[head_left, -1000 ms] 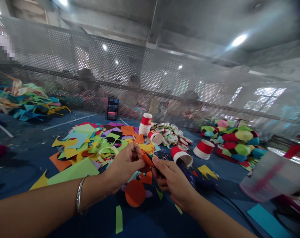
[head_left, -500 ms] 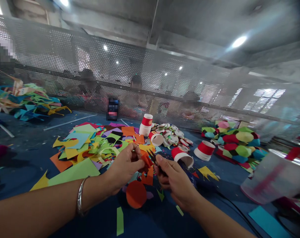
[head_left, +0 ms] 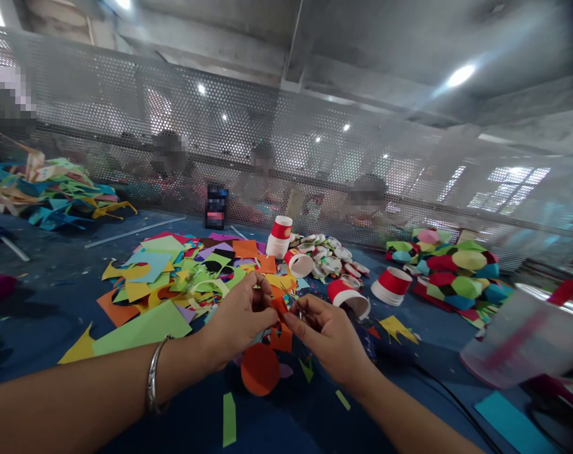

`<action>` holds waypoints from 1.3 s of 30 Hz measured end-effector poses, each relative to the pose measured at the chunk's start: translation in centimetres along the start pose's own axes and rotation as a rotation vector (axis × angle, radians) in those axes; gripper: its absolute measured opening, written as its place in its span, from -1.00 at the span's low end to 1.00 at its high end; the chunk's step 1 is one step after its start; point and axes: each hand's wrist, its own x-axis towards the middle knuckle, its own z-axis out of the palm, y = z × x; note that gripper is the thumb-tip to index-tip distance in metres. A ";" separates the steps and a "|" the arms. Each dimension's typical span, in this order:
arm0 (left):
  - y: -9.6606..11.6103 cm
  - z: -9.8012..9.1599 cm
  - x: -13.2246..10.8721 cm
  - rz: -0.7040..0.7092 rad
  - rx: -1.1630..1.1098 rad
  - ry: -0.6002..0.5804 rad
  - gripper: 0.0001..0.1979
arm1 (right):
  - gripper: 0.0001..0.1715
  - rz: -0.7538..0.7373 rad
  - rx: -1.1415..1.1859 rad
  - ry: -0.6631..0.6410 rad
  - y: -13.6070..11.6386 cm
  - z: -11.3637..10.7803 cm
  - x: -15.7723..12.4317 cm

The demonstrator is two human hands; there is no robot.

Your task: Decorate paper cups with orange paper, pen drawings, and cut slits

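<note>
My left hand (head_left: 242, 315), with a silver bangle on its wrist, is closed on a small piece of orange paper (head_left: 279, 308). My right hand (head_left: 331, 334) is closed around what look like small pointed scissors (head_left: 287, 291); their handles are hidden in the palm. Thumb and fingertips of the right hand also touch the paper's edge, so the two hands almost meet. Directly below lies an orange paper disc (head_left: 260, 369), with another orange scrap (head_left: 281, 338) above it.
Coloured paper pieces (head_left: 144, 328) heap up on the left. Red and white paper cups (head_left: 391, 285) stand and lie beyond my hands, near a pile of discs (head_left: 331, 255). A translucent bucket (head_left: 518, 340) and a black cable (head_left: 452, 397) are at right; a phone (head_left: 216, 207) leans against the mesh.
The right hand has turned and moved slightly left, bringing its thumb and fingertips onto the orange paper. The dark blades, plain before, now show only as thin tips. The left hand barely moved.
</note>
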 end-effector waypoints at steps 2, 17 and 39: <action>0.0 -0.1 0.0 -0.016 0.007 -0.001 -0.74 | -0.73 0.000 -0.002 0.019 -0.2 0.0 0.0; 0.8 -0.5 0.1 -0.198 -0.142 -0.074 -0.86 | -0.78 0.009 -0.017 0.014 0.2 -0.4 0.1; 1.4 -0.4 0.2 -0.144 -0.158 -0.037 -0.77 | -0.69 0.031 -0.006 0.021 -0.2 -0.7 -0.3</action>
